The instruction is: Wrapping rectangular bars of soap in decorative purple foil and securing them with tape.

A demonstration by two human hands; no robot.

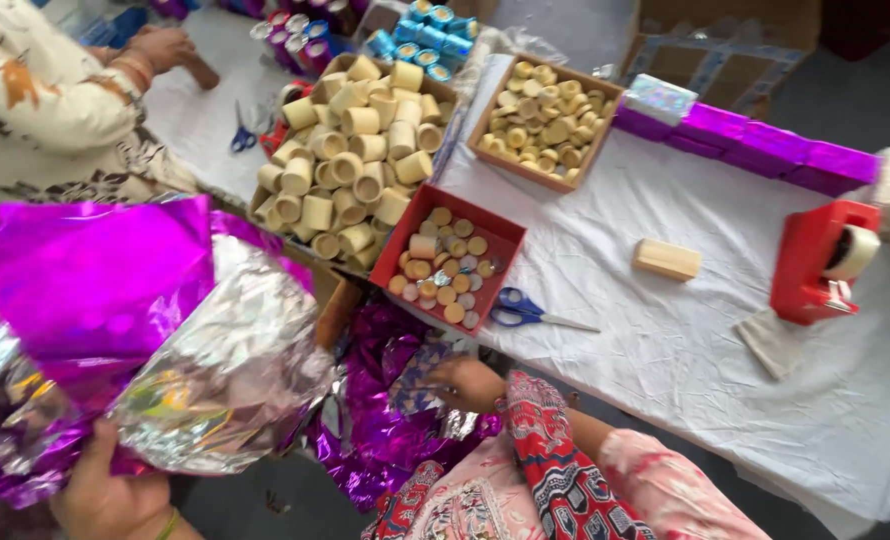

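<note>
Purple foil sheets (95,290), silver-backed and crumpled, fill the lower left, gripped from below by the left hand (110,490). The right hand (465,383) reaches into more foil scraps (385,400) beside a red tray (495,235); its grip cannot be told.

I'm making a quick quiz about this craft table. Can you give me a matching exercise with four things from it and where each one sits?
Things
1. red tape dispenser
2. blue-handled scissors
3. small wooden block
4. sheet of shiny purple and silver foil

Places
A. held up in the left hand
B. alone on the white cloth, mid-table
C. right next to the red box of round wooden discs
D. near the table's right end

Pairs: 1-D, 2-C, 3-B, 4-A
</note>
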